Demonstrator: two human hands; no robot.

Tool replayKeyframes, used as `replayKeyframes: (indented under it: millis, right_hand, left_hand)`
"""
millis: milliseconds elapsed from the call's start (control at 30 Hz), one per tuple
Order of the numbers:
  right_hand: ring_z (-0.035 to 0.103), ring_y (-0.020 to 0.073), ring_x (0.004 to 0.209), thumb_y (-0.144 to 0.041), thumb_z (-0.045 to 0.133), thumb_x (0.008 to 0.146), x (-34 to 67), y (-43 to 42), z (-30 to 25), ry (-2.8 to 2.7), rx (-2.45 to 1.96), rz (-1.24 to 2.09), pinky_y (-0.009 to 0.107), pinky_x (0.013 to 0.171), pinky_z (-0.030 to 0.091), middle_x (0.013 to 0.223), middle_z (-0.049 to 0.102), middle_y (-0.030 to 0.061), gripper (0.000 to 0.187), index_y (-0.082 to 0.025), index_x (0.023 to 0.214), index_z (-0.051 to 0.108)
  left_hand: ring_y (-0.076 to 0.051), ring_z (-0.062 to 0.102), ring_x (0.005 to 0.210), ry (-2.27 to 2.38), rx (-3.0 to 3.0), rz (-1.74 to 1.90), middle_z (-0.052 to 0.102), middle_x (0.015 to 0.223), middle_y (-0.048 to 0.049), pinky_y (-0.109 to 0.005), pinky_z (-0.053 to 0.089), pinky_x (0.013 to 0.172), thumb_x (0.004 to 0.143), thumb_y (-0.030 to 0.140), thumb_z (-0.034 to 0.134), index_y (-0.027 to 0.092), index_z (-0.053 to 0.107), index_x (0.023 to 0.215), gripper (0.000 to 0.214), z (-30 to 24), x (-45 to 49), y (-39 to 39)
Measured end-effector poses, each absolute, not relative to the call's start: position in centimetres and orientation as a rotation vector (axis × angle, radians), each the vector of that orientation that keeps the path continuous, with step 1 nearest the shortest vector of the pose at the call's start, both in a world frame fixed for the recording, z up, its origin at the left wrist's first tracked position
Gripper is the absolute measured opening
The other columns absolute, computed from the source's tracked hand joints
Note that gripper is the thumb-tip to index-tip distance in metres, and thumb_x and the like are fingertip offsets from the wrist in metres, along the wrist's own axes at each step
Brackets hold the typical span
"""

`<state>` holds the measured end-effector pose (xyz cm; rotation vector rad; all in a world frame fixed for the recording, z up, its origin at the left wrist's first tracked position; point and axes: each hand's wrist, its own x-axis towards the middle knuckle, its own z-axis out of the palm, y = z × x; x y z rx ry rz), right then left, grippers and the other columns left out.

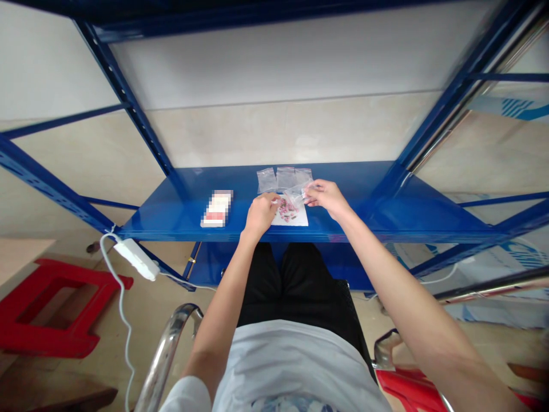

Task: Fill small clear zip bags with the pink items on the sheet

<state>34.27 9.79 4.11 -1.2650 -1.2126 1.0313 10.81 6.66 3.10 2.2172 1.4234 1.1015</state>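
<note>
I look down from my head at a shiny blue metal shelf [355, 217], and both my hands are on it. The fingers of my right hand [309, 193] are pinched shut on a corner of a small clear plastic bag [295, 195]. I am holding that bag up just over a white paper sheet [298, 218].

My left hand [261, 214] is bent over near the other side of the bag. Its fingers [271, 198] are pulled close, and they look pinched, but I cannot tell if they grip the bag or something tiny.

Right under my fingers, on the paper, lies a heap of small pink and brown bits [285, 209]. They are too small to tell what they are. Just past my fingers, a row of flat clear plastic bags [278, 179] lies on the shelf.

Left of my left hand sits a white and pink box [217, 209]. Its top is blurred, so I cannot read any words or brand on it. I can read no writing on the bags or the paper.

Down past my left hand, a white power strip [136, 259] hangs by its white cord [121, 303], near a red plastic stool [47, 309].
</note>
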Motion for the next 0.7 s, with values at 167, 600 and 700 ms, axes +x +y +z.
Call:
replayKeyframes:
  millis: [167, 600, 700]
  right_hand:
    - [0.077, 0.0164, 0.065, -0.016, 0.086, 0.086, 32.9, 8.7, 2.8, -0.995, -1.124, 1.159, 0.024, 0.061, 0.064, 0.073, 0.075, 0.0018, 0.023, -0.02, 0.085, 0.063]
    - [0.078, 0.0233, 0.08, -0.051, 0.1, 0.063, 31.3, 3.7, 3.1, -1.165, -0.972, 1.321, 0.034, 0.073, 0.063, 0.087, 0.08, 0.003, 0.056, -0.024, 0.104, 0.073]
    - [0.078, 0.023, 0.079, -0.052, 0.102, 0.061, 31.7, 3.3, 4.0, -1.232, -0.981, 1.355, 0.032, 0.071, 0.061, 0.084, 0.08, 0.0039, 0.053, -0.022, 0.094, 0.073]
  left_hand:
    - [-0.029, 0.078, 0.105, 1.452, 1.95, 1.273, 0.083, 0.109, -0.0148, -0.037, 0.056, 0.098, 0.104, 0.032, 0.065, 0.016, 0.078, 0.117, 0.024, 3.2, 12.4, 5.6]
    - [-0.014, 0.065, 0.068, 1.089, 1.554, 1.374, 0.074, 0.08, 0.0003, -0.023, 0.048, 0.066, 0.089, 0.011, 0.069, 0.019, 0.074, 0.112, 0.026, 3.2, 12.3, 5.9]
    - [-0.012, 0.064, 0.065, 0.989, 1.486, 1.321, 0.075, 0.08, -0.0009, -0.022, 0.048, 0.063, 0.087, 0.018, 0.075, 0.018, 0.074, 0.105, 0.018, 4.4, 11.2, 5.5]
